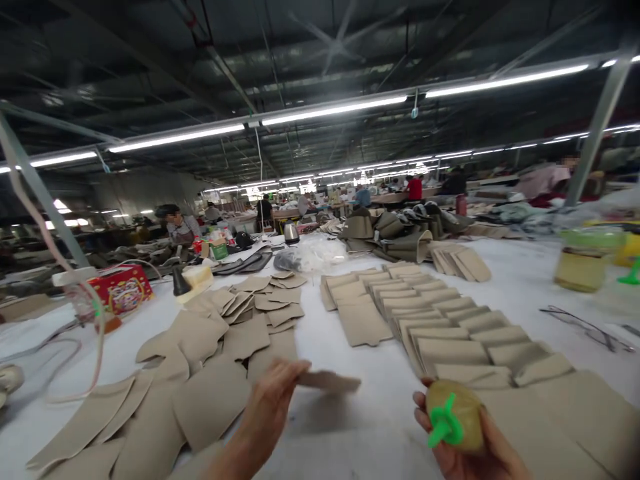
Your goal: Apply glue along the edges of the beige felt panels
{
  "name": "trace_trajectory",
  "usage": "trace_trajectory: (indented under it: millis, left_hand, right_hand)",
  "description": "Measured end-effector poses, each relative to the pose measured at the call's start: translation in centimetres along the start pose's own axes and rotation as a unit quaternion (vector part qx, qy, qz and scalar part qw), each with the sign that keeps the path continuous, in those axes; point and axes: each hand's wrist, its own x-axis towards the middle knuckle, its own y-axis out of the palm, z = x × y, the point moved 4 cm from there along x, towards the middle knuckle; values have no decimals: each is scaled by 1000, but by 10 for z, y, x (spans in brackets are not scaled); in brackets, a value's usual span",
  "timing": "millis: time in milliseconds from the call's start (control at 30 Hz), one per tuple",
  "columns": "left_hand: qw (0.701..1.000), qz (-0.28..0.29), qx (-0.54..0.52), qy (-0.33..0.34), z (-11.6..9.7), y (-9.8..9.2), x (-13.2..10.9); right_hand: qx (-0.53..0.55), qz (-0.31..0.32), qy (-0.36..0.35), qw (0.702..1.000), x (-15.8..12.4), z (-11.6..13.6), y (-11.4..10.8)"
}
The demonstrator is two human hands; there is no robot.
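Note:
Between the fingers of my left hand (274, 403) is the end of a beige fabric piece (330, 382), held edge-on above the white tabletop (320, 320). My right hand (493, 448) is wrapped round a glue bottle (470, 410) of yellowish, see-through plastic with a bright green nozzle, which points toward me and to the left. Loose beige pieces (210, 400) lie in a spread heap left of my left hand. Beyond my right hand, overlapping rows of folded beige pieces (450, 333) run away from me.
At the right are a jar of yellowish liquid (583, 267) and eyeglasses (590, 327). A red box (120, 290) and a pink hose (97, 320) are at the left. A kettle (291, 232) and dark stacked pieces (395, 233) stand farther back. Other people work in the background.

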Motion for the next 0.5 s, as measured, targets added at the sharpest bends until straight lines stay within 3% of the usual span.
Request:
trace_trajectory:
  millis: [100, 233, 300, 367, 500]
  left_hand:
    - [993, 104, -56, 15, 5, 1, -44]
    - [966, 250, -15, -66, 16, -10, -63]
    - [963, 241, 41, -116, 13, -13, -60]
    - [965, 193, 77, -160, 2, -4, -55]
    - [960, 181, 63, -205, -23, 39, -55]
  right_hand:
    - [-5, 1, -41, 999, -10, -6, 12]
    - [-60, -11, -34, 998, -25, -21, 24]
    - [-89, -48, -48, 994, -31, -25, 27]
    - [-121, -80, -64, 987, -34, -27, 30]
    - [-156, -103, -94, 978, -34, -18, 34]
